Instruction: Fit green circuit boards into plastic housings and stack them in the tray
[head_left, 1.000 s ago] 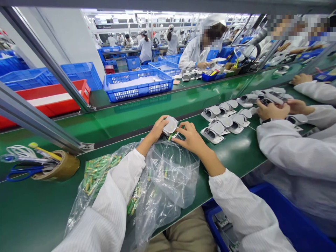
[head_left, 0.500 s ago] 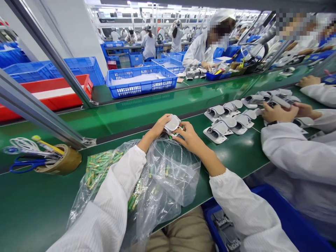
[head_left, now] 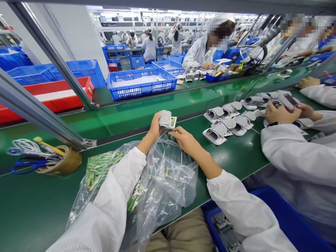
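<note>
My left hand (head_left: 155, 126) is closed around a wrist blood pressure monitor (head_left: 165, 119) with a light grey cuff, held above a clear plastic bag (head_left: 168, 175). At the monitor's right end, a green battery (head_left: 172, 121) shows in its open compartment. My right hand (head_left: 185, 139) is just below and to the right, with thumb and forefinger pinched on another green battery (head_left: 171, 135), partly hidden by the fingers. Many green batteries (head_left: 102, 166) lie inside the bag, under my left forearm.
Several cuffed monitors (head_left: 222, 124) stand in rows at right, beside a co-worker's hands (head_left: 279, 113) holding one. A cardboard holder (head_left: 65, 162) with scissors and pens is at left. A blue bin (head_left: 275, 210) sits below the table's edge; a blue basket (head_left: 141, 84) stands across.
My left hand has moved slightly left and turned the monitor, so its battery end shows. My right hand has drawn away from the monitor and lowered towards the bag opening.
</note>
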{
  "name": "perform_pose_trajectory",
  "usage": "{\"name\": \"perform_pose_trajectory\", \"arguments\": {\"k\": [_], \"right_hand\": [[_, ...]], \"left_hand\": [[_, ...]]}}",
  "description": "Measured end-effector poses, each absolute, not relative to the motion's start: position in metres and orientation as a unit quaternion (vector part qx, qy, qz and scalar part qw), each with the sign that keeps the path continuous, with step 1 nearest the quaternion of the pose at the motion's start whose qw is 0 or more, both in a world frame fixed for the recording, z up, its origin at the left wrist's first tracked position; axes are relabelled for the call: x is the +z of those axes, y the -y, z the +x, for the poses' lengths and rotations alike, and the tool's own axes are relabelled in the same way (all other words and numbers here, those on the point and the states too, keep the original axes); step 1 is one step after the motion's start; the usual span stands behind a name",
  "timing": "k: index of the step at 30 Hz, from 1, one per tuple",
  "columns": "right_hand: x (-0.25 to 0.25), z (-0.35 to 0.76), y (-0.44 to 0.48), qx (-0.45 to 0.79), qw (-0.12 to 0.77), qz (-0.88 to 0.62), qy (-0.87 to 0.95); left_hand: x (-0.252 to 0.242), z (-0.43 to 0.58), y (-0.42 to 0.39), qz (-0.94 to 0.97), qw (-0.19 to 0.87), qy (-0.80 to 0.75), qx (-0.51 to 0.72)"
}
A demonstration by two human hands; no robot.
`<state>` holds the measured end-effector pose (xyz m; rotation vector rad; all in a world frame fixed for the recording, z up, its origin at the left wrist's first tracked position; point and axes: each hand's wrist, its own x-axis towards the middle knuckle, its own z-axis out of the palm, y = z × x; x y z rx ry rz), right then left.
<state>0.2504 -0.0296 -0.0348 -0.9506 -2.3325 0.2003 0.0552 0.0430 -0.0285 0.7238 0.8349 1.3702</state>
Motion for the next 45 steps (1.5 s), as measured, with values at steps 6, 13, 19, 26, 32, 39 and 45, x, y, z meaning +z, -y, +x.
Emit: {"name": "perform_pose_trajectory", "arguments": {"k": [6,13,19,26,32,39,45], "right_hand": [[-0.041,0.25,0.023,0.045,0.218,-0.38,0.897],[-0.033,0.246,0.03,0.193,0.392,-0.414,0.799],[-0.032,0.233,0.031,0.368,0.537,-0.457,0.606],[-0.036,0.231,0.027,0.449,0.532,-0.431,0.574],[-0.036,0.233,0.022,0.387,0.53,-0.459,0.599],[-0.04,0.236,0.019,0.193,0.531,-0.469,0.679],[-0.047,0.229,0.015,0.343,0.556,-0.488,0.579]], "left_hand": [[-0.022,0.057,-0.038,0.286,0.639,-0.365,0.614],[-0.021,0.057,-0.035,0.301,0.632,-0.363,0.615],[-0.026,0.06,-0.038,0.362,0.612,-0.364,0.601],[-0.03,0.063,-0.042,0.376,0.603,-0.376,0.595],[-0.035,0.062,-0.044,0.455,0.579,-0.356,0.575],[-0.03,0.062,-0.043,0.455,0.582,-0.357,0.572],[-0.024,0.06,-0.038,0.457,0.597,-0.356,0.555]]}}
